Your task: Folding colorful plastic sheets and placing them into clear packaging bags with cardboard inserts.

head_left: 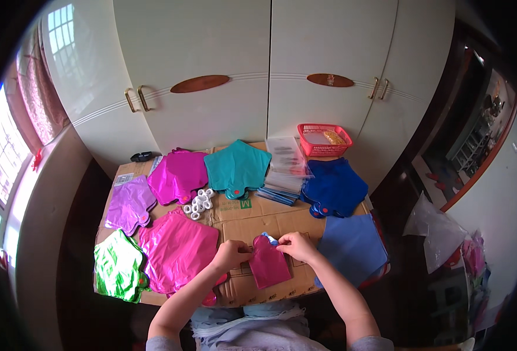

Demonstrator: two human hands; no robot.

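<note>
Magenta foil balloon, flat and uninflated, lies on the cardboard-covered bench right in front of you, and it serves as the landmark for all else. Your left hand pinches its upper left corner with fingers curled closed, while your right hand grips its top edge the same way, beside a small blue piece at the balloon's neck. Just to the left of the balloon lies a larger pink foil balloon pile, and farther left a green foil balloon sits at the bench's edge. Beyond the balloon and to the left you see a purple one and a second magenta pile, with a cluster of small white rings between them and the balloon. Straight beyond it sits a teal balloon stack, then clear plastic sleeves. To the right beyond lies a dark blue stack, with a red basket behind that, and a blue sheet pile rests just right of the balloon.
</note>
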